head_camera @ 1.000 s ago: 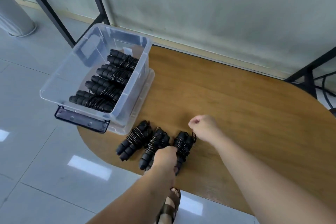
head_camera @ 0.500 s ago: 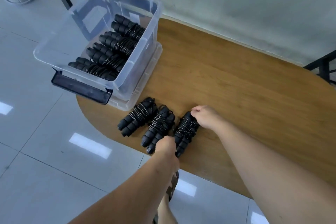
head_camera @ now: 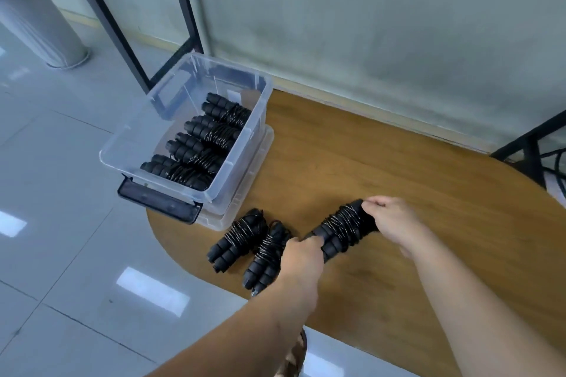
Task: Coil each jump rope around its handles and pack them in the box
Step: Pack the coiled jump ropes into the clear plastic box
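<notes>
While both hands work at the near edge of the wooden table (head_camera: 398,168), the head view shows one coiled jump rope (head_camera: 343,228) held between them, lying at a slant just above the tabletop. Left hand (head_camera: 301,254): fingers curled around the lower handle ends of that bundle, gripping it. Right hand (head_camera: 390,217): fingers and thumb pinching the upper end of the same bundle, where the wire-like cord is wound around the black handles.

Two more coiled ropes lie on the table just left of the held one: the middle bundle (head_camera: 266,251), partly hidden by the left hand, and the leftmost bundle (head_camera: 237,239), touching it side by side.

Clear plastic box (head_camera: 180,190) stands at the table's left end, on what looks like its own lid (head_camera: 242,208), overhanging the table edge. Four coiled ropes (head_camera: 203,144) lie inside in a row, side by side.

Beyond: tiled floor (head_camera: 61,223), pale wall (head_camera: 367,24), black metal frame (head_camera: 180,0).
</notes>
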